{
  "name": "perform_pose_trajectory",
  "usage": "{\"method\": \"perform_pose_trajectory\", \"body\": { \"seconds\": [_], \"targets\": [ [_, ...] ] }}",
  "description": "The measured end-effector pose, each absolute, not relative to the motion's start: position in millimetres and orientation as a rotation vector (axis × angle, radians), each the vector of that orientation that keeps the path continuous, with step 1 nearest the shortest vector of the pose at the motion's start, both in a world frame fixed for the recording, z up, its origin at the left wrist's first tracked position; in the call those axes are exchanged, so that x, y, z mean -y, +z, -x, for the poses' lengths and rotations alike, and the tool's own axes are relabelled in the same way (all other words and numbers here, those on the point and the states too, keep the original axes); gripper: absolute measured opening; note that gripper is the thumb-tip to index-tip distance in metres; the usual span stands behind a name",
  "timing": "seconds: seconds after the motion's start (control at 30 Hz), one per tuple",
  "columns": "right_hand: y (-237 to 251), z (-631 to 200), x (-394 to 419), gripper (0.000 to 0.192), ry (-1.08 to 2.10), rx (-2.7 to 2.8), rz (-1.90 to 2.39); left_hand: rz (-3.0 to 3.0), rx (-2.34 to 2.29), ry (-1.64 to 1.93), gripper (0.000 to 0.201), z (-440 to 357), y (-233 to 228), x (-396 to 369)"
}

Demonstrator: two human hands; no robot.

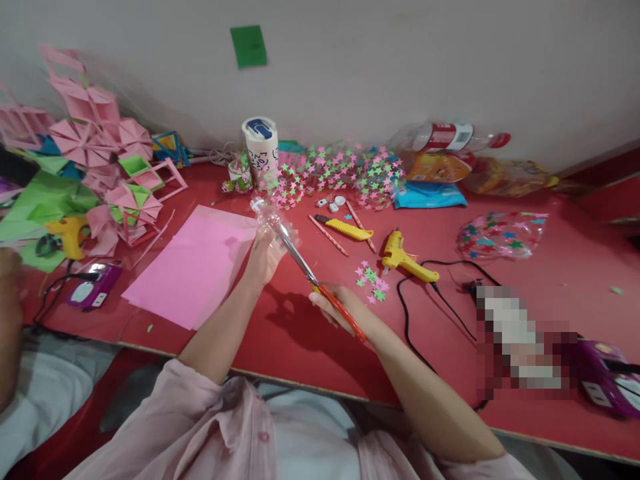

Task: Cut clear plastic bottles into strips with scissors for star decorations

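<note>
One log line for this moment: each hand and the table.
left hand: holds clear plastic bottle | right hand: scissors at bottle | table: pink sheet, glue gun

Sheet of paper (193, 270) on the bench (300, 333) left of the hands, glue gun (403, 257) to their right, utility knife (347, 229) behind it, tumbler (261, 150) near the back edge, folded paper shapes (100, 167) at the back left corner, bottle (450, 137) lying toward the back right.
</note>
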State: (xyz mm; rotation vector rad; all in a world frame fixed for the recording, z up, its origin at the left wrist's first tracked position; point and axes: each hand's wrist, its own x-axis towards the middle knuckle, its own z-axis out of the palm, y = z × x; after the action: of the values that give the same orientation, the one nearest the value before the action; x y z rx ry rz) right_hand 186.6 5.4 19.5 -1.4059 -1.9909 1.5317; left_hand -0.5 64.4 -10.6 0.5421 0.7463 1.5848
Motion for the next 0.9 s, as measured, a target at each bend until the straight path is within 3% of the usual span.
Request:
{"method": "perform_pose_trajectory", "body": {
  "seconds": [0.7,0.9],
  "targets": [
    [9,-187,-6,0.053,1.673,1.891,1.362,-0.463,-0.788,1.624,0.028,1,-20,-69],
    [7,-188,-6,0.052,1.662,1.901,1.347,-0.500,-0.765,1.617,0.038,-2,-18,-68]
  ]
}}
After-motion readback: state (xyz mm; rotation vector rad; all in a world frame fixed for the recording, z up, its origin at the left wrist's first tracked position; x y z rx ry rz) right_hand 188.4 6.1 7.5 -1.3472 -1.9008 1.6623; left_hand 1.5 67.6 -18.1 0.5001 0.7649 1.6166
